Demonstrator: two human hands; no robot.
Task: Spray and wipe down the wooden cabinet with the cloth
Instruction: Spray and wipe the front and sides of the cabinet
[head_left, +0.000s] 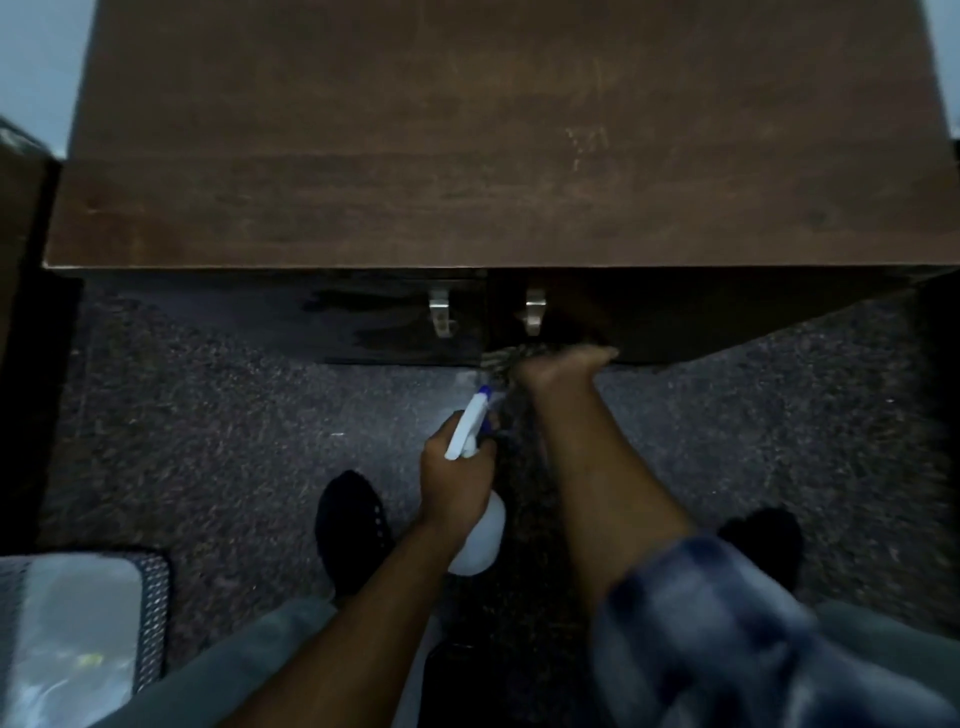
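A dark brown wooden cabinet (509, 156) fills the upper part of the head view, seen from above, with two doors and two metal handles (439, 312) below its front edge. My left hand (457, 473) grips a white spray bottle (475, 540) with a blue-tipped nozzle, held low over the floor and pointed at the doors. My right hand (563, 364) is blurred and presses a striped cloth (498, 364) against the lower part of the right door. The left door shows wet streaks.
Dark speckled carpet (208, 441) covers the floor. My two dark-socked feet (353, 525) stand in front of the cabinet. A grey mat or bag (78, 623) lies at the lower left. Another dark piece of furniture (26, 312) stands at the left edge.
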